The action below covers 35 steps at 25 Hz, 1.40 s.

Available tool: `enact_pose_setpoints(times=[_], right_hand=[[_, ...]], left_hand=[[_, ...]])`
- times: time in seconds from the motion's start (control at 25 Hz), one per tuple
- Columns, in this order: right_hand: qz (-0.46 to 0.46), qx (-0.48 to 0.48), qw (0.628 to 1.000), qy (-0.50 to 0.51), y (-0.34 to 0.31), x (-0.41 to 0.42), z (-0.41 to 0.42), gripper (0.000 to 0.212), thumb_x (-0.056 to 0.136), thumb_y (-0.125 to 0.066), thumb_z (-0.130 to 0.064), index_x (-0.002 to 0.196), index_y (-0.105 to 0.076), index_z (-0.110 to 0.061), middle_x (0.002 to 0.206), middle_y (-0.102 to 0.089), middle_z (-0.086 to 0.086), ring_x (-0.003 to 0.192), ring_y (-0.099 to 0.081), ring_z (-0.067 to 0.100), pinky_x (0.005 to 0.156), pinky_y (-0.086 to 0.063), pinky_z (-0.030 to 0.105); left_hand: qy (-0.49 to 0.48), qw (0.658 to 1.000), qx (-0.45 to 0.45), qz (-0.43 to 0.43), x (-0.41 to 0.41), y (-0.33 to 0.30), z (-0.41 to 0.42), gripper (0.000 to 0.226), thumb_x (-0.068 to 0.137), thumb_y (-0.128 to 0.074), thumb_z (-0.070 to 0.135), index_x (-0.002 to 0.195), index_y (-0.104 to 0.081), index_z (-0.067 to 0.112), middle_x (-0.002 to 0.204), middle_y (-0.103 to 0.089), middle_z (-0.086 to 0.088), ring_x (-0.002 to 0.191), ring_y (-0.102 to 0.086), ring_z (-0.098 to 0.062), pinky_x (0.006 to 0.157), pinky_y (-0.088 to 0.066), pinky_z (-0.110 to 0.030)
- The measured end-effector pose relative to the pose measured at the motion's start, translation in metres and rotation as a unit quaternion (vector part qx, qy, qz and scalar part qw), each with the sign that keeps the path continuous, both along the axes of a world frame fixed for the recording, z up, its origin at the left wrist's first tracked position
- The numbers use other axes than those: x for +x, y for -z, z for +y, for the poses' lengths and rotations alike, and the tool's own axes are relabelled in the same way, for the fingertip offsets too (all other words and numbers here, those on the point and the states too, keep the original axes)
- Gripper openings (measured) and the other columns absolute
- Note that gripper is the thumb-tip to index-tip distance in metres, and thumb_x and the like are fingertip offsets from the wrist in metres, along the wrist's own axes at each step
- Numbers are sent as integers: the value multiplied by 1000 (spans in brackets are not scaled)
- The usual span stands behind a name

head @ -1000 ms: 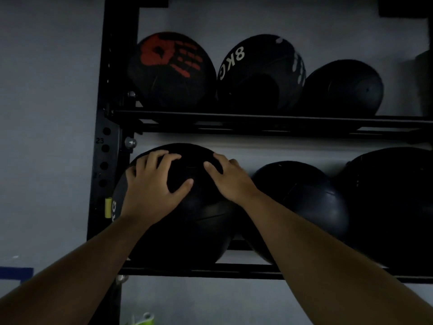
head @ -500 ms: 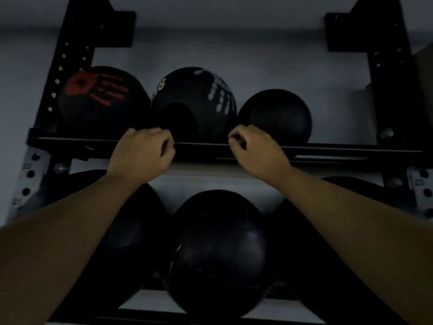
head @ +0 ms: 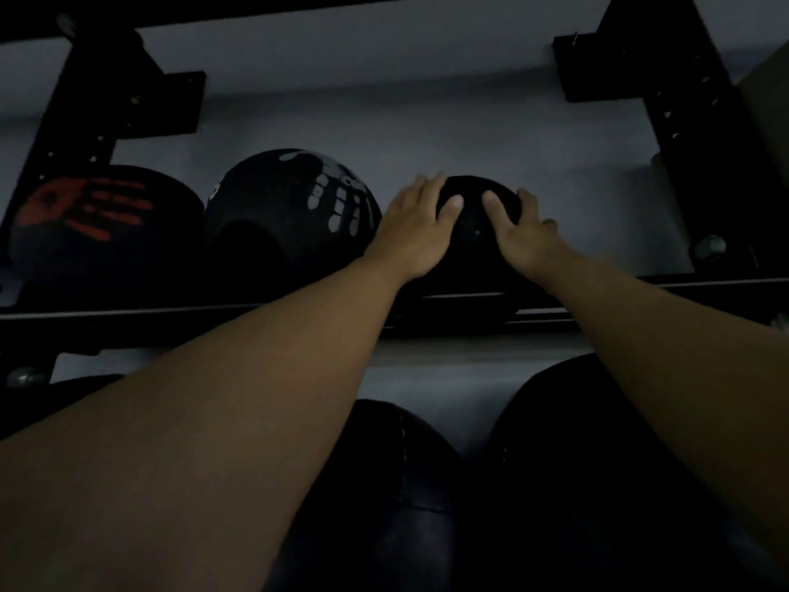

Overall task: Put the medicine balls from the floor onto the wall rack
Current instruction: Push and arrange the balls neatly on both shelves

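A small plain black medicine ball (head: 474,245) sits at the right end of the wall rack's upper shelf (head: 170,320). My left hand (head: 416,230) lies flat on its left side and my right hand (head: 518,232) on its right side, fingers spread over the top. To its left on the same shelf stand a black ball with a white handprint (head: 294,220) and a black ball with a red handprint (head: 98,224). Two large black balls (head: 384,497) (head: 597,463) rest on the lower shelf under my forearms.
Black perforated rack uprights rise at the left (head: 85,134) and right (head: 700,121) against a grey wall. A free stretch of upper shelf lies between the small ball and the right upright. The scene is dim.
My hands left the front bar of the upper shelf and moved up and right onto the small black ball. A second ago they were on a large ball on the lower shelf.
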State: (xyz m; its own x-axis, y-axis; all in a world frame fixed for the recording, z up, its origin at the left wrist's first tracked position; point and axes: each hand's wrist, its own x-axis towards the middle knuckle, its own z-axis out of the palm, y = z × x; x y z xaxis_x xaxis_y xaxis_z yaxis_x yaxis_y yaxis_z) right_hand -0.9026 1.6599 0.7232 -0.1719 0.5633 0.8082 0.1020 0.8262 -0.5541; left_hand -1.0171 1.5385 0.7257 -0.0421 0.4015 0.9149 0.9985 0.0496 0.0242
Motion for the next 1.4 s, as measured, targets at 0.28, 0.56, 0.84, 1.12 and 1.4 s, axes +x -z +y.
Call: enact_pose_setpoints(times=[0.28,0.56,0.84,1.12,1.4], right_hand=[[-9,66,998,-3,-1,-7,10,86,97,-24,-78,167,-5,-32,170,-11,26,153,-23,48,127,-17,55],[-97,96,987,78,-21,6,-6,77,104,-20,-67,168,-8,-25,172,-9,25,156,-17,46,128,-13,51],[-121,228,964,63,-47,-60,-94,62,104,-28,-63,158,-35,-34,164,-33,18,149,-34,42,123,-25,54],[-64,173,982,34,-35,-167,-165,76,100,-26,-72,166,-7,-37,172,-8,17,155,-14,43,125,-18,57],[-27,156,985,67,-27,-178,-163,73,103,-23,-68,166,-1,-37,173,-1,19,158,-5,41,127,-6,57]], left_hand=[[9,999,49,-9,-19,6,26,60,115,-24,47,170,-13,28,180,-7,-5,166,-2,-26,134,-2,-43],[-106,992,-45,46,-20,-6,-19,62,115,-24,47,171,-11,26,180,-12,-6,166,-7,-28,134,-1,-48],[-202,976,54,53,-96,-7,-115,60,113,-31,49,169,-22,31,181,-9,-5,166,0,-36,132,1,-58],[-110,991,13,-81,-170,-13,-162,94,100,-30,79,170,7,29,180,10,-11,166,4,-37,133,-2,-56],[-22,996,64,-56,-185,-5,-140,89,104,-27,71,170,8,24,179,11,-16,166,9,-37,133,3,-54]])
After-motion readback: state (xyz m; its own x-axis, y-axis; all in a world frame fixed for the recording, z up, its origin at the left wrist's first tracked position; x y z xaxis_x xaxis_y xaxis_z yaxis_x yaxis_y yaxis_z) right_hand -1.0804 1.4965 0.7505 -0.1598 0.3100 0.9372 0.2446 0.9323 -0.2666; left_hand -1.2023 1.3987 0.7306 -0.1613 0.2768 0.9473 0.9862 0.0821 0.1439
